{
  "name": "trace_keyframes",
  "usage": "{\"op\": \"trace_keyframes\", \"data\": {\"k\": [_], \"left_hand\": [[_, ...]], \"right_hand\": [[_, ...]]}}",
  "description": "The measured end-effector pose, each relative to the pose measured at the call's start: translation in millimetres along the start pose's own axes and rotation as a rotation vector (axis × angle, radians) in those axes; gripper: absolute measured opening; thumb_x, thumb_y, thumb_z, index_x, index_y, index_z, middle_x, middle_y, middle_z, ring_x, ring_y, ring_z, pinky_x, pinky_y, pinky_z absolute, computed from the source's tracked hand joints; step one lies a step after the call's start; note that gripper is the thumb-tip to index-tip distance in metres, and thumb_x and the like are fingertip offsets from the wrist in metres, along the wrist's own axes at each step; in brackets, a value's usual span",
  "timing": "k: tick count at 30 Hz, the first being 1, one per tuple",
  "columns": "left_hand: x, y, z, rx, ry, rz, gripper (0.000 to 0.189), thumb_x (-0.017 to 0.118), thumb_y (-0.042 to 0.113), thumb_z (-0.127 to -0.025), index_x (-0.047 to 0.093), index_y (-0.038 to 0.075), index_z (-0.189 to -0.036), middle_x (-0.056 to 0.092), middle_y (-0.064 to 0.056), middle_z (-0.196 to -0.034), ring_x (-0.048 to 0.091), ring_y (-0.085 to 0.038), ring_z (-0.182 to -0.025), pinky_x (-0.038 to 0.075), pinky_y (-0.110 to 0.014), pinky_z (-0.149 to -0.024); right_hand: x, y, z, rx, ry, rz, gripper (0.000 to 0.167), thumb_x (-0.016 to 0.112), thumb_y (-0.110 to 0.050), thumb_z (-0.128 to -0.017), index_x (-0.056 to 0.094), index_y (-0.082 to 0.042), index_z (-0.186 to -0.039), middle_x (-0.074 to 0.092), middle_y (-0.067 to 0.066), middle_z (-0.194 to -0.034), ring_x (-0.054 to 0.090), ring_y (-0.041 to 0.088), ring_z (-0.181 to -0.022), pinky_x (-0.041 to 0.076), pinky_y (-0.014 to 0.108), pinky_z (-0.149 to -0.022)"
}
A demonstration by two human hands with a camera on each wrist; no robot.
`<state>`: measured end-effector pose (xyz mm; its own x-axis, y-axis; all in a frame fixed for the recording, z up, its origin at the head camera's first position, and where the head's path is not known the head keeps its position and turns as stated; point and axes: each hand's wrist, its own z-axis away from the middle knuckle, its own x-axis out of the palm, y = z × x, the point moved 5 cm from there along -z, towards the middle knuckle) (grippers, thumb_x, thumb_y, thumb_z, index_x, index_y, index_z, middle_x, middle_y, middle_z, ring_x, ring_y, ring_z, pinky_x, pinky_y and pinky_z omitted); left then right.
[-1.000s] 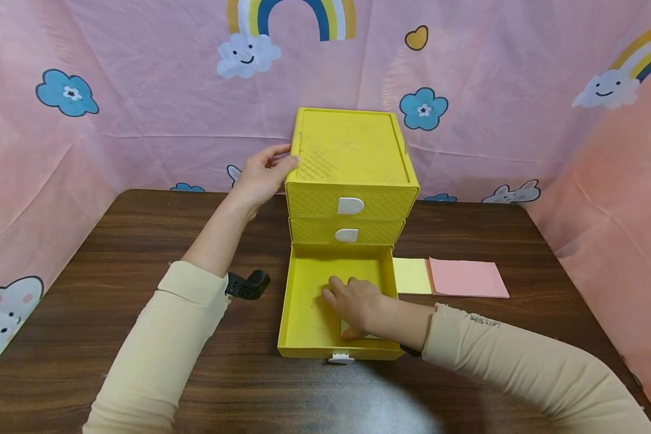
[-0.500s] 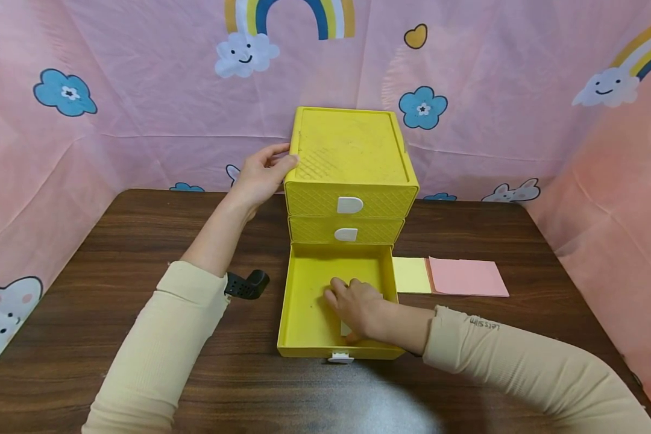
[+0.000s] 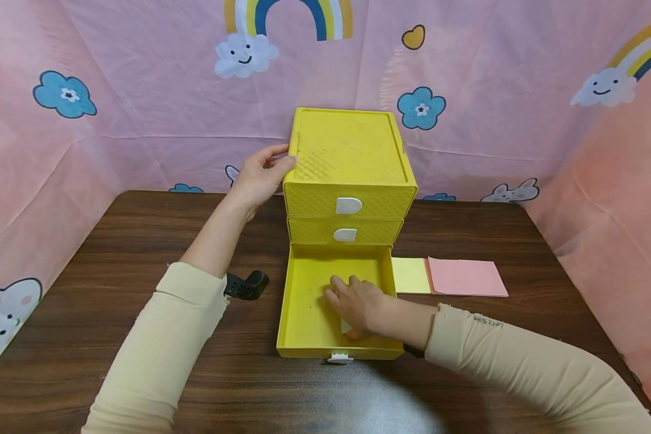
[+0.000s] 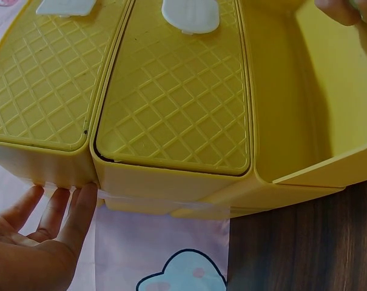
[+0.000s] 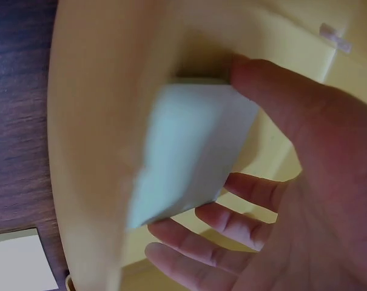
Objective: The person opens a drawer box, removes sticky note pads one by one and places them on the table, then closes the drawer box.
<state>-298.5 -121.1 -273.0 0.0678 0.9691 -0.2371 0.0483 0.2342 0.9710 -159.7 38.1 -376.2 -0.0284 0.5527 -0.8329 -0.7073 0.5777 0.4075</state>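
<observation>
A yellow drawer cabinet stands on the table with its bottom drawer pulled out. My left hand rests against its upper left side, thumb at the top edge; the left wrist view has the extended fingertips at the side wall. Inside the drawer, my right hand reaches down over a pale sticky note pad near the front right corner. The thumb is at one edge of this pad and the fingers at the opposite edge; in the head view the hand covers most of it.
To the right of the drawer lie a yellow note pad and a pink note pad, side by side on the dark wooden table. White tabs mark the two closed upper drawers. A pink printed cloth hangs behind.
The right hand has shifted slightly within the drawer, and less of the pad shows below the wrist. The left hand has stayed at the cabinet's side.
</observation>
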Motion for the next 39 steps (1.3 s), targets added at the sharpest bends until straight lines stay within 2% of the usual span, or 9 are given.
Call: {"op": "trace_keyframes", "data": {"k": [11,21,28,39], "left_hand": [[0.3,-0.4,-0.3,-0.01,-0.002,-0.019,0.048,0.055,0.032,-0.091,0.045,0.018,-0.137,0.051,-0.008,-0.121,0.053,-0.015,-0.098,0.048,-0.028,-0.086],[0.0,0.2,0.1,-0.009,-0.003,-0.011,0.049,0.055,0.032,-0.091,0.045,0.018,-0.137,0.052,-0.008,-0.121,0.053,-0.016,-0.101,0.047,-0.029,-0.088],[0.0,0.0,0.4,-0.018,-0.009,-0.013,0.049,0.055,0.032,-0.092,0.044,0.018,-0.138,0.051,-0.009,-0.124,0.053,-0.017,-0.104,0.047,-0.031,-0.09],[-1.2,-0.4,0.5,-0.02,-0.015,-0.018,0.05,0.055,0.034,-0.091,0.044,0.019,-0.138,0.051,-0.009,-0.125,0.053,-0.017,-0.105,0.046,-0.032,-0.092]], "right_hand": [[-6,2,-0.3,-0.031,0.017,0.026,0.07,0.06,-0.06,-0.078,0.041,-0.011,-0.123,0.044,0.005,-0.115,0.051,0.02,-0.088,0.051,0.023,-0.065],[-12,6,-0.6,-0.061,0.064,0.05,0.068,0.058,-0.063,-0.078,0.043,-0.011,-0.119,0.048,0.005,-0.109,0.05,0.02,-0.087,0.049,0.026,-0.067],[-16,9,0.9,-0.083,0.095,0.027,0.065,0.059,-0.062,-0.077,0.045,-0.012,-0.116,0.049,0.006,-0.108,0.051,0.021,-0.088,0.049,0.027,-0.066],[-25,18,6.4,-0.111,0.114,-0.04,0.065,0.061,-0.061,-0.077,0.049,-0.013,-0.119,0.049,0.005,-0.112,0.049,0.023,-0.093,0.049,0.031,-0.066]]}}
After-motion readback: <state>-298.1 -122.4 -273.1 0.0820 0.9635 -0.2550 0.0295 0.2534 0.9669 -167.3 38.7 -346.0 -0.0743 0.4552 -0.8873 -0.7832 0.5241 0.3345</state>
